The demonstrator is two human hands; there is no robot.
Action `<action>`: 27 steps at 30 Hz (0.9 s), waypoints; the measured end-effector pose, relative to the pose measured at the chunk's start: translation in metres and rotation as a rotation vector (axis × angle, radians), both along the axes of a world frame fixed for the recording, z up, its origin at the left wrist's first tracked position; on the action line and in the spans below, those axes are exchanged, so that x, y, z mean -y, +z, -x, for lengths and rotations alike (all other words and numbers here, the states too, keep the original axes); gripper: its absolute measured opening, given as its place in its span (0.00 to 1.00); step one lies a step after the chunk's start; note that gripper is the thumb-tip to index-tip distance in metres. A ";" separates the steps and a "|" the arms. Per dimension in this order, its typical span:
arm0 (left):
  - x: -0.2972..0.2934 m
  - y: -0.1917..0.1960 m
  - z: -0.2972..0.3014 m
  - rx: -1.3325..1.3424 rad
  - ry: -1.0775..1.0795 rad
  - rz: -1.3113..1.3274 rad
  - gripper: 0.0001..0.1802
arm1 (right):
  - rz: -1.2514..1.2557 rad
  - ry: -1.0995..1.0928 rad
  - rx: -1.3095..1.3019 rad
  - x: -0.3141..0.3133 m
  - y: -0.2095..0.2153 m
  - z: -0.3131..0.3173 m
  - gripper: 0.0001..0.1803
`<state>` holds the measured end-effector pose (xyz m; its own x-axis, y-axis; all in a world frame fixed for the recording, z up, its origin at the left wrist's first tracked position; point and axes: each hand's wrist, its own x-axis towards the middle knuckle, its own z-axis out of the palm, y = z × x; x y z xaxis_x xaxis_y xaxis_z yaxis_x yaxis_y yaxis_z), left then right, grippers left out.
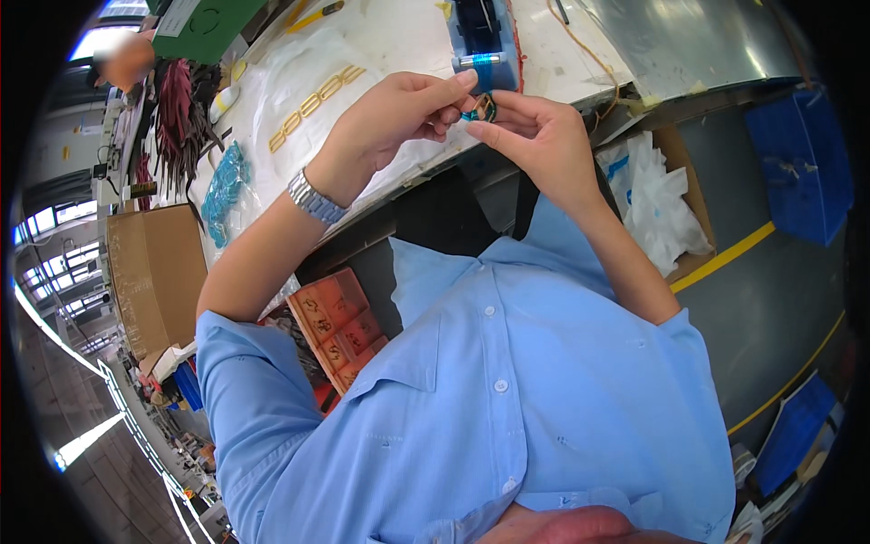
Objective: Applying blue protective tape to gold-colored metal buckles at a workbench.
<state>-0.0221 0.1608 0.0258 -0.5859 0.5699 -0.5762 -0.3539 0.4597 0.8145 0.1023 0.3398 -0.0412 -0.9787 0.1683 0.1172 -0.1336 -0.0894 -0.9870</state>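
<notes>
Nearest, a light blue buttoned shirt [507,381] filling the lower part of the view, both forearms rising out of its short sleeves. On the left wrist, a metal watch [315,199]. Beside the left elbow, below the desk, an orange compartment tray [337,328].

Higher up, left hand [399,113] and right hand [535,136] meeting over the desk's near edge, fingertips of both pinched shut on one small dark ring-shaped part wrapped with blue tape [480,109], held in the air between them, clear of the white desk [399,36].

Just beyond the part, touching distance from the left fingertips, a blue tape dispenser [485,41] with a blue strip at its front. Left of the hands, on clear plastic sheeting, a row of yellow links [313,109]. Toward the desk's left edge, a bag of blue pieces [222,190] and a bundle of dark red cables [177,109]. At the far left corner, a green box [204,27].
</notes>
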 end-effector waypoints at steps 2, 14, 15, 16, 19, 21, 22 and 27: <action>0.006 0.000 0.000 -0.101 0.008 -0.035 0.23 | -0.022 0.004 -0.001 0.002 0.000 0.000 0.22; 0.017 -0.023 -0.077 -1.215 0.220 -0.139 0.08 | 0.214 0.028 0.133 0.003 0.010 -0.001 0.20; 0.012 -0.028 -0.082 -1.210 0.217 -0.146 0.08 | 0.288 0.050 0.159 0.003 0.012 -0.002 0.20; 0.006 -0.032 -0.088 -1.290 0.242 -0.180 0.09 | 0.284 0.048 0.160 0.003 0.014 -0.002 0.20; -0.013 -0.055 -0.090 -1.403 0.311 -0.270 0.12 | 0.309 0.050 0.132 0.007 0.015 -0.003 0.19; -0.021 -0.066 -0.088 -1.477 0.399 -0.283 0.11 | 0.301 0.002 0.122 0.011 0.015 -0.003 0.18; -0.024 -0.069 -0.085 -1.538 0.400 -0.294 0.10 | 0.298 -0.007 0.121 0.012 0.015 -0.004 0.18; -0.026 -0.068 -0.077 -1.531 0.336 -0.290 0.07 | 0.334 -0.019 0.156 0.008 0.011 -0.002 0.19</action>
